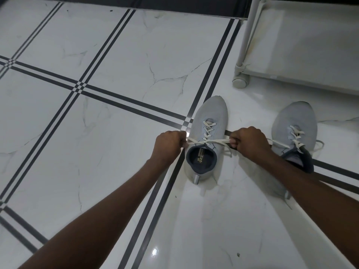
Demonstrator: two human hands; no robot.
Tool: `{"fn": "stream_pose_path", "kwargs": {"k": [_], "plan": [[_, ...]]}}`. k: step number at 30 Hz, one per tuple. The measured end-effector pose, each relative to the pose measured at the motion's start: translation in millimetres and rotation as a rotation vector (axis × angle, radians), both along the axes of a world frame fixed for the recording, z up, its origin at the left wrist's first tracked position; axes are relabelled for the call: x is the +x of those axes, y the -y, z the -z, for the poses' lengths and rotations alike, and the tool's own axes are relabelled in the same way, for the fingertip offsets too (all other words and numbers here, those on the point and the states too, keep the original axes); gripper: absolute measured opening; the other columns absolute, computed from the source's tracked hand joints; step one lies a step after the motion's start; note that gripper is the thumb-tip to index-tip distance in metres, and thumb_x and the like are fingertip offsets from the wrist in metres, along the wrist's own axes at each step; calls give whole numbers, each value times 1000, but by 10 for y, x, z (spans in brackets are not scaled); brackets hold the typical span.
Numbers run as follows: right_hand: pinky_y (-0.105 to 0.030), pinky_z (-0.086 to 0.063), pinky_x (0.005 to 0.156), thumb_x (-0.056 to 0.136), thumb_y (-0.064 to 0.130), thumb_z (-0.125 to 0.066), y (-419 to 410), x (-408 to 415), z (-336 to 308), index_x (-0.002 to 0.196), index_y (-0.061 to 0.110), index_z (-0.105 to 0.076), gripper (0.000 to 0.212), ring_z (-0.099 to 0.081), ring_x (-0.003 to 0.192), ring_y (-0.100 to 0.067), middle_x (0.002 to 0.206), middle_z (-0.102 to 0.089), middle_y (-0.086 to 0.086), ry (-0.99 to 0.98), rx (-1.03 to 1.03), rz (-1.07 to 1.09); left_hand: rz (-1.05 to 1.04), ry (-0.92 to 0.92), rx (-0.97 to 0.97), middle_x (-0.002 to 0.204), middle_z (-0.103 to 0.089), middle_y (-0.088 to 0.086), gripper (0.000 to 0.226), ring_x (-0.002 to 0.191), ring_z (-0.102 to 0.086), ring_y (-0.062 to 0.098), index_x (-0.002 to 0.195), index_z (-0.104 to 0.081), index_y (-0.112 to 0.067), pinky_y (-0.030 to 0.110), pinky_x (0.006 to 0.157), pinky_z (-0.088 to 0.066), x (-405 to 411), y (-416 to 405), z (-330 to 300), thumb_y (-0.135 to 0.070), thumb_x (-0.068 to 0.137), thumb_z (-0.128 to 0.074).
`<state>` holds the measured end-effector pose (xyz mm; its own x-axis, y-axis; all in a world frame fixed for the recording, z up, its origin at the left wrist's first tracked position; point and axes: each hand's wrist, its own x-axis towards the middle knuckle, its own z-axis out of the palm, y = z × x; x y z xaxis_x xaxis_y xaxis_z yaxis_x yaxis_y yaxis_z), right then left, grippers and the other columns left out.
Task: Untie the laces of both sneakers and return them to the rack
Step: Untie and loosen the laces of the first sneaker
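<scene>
Left hand: the left hand point(168, 145) is curling into a fist just left of the nearer sneaker's collar, knuckles up, clamping one end of the lace.
Right hand: the right hand point(247, 140) is making a matching fist just right of that shoe, fingers point(233, 143) folding down around the other lace end.
Arms: both forearms are reaching in from the near edge, bare and nearly straight, spreading apart toward the wrists; the right forearm is crossing over the heel of the far-right shoe.
Lace: the white lace point(208, 141) is stretching taut and level between the two fists, crossing at a knot over the tongue.
Left sneaker: the pale grey left sneaker point(210, 115) is sitting upright on the tiled floor point(108, 55), toe pointing far, between the hands.
Right sneaker: the right sneaker point(295, 123) is standing to the right, near the first, laces looping loosely beside it.
Rack: the white rack point(303, 45) is standing at the far right on a caster, well apart from both shoes.
</scene>
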<state>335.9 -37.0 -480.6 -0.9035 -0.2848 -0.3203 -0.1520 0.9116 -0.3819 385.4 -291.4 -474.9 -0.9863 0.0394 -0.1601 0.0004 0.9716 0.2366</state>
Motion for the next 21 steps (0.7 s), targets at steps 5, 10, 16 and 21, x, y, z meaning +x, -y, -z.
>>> {"fn": "stream_pose_path", "kwargs": {"k": [5, 10, 16, 21], "plan": [[-29, -35, 59, 87, 22, -62, 49, 17, -91, 79, 18, -69, 11, -54, 66, -30, 70, -62, -8, -102, 77, -19, -22, 5, 45, 87, -76, -3, 8, 79, -70, 20, 90, -72, -21, 27, 65, -48, -5, 62, -37, -18, 91, -65], [-39, -45, 83, 88, 17, -67, 317, 181, -47, 126, 15, -61, 39, -58, 103, -35, 112, -68, -13, -188, -383, 119, 65, 6, 317, 137, -63, 7, 48, 129, -53, 24, 137, -57, -17, 39, 105, -44, 32, -129, -184, -22, 90, -69], [-35, -37, 61, 87, 9, -62, 387, 310, 176, 91, 12, -60, 6, -54, 79, -32, 85, -61, -10, -303, -299, 41, 117, -98, 116, 101, -66, 6, 24, 88, -64, 27, 109, -71, -17, 41, 71, -55, 10, -308, -105, -29, 89, -66], [-38, -39, 55, 95, 9, -46, 429, 305, 106, 96, 10, -48, 3, -58, 69, -38, 86, -60, -14, -266, -166, -75, 197, -176, -35, 94, -62, 7, 21, 71, -63, 27, 99, -65, -11, 38, 56, -54, 19, -252, -82, -30, 93, -61]]}}
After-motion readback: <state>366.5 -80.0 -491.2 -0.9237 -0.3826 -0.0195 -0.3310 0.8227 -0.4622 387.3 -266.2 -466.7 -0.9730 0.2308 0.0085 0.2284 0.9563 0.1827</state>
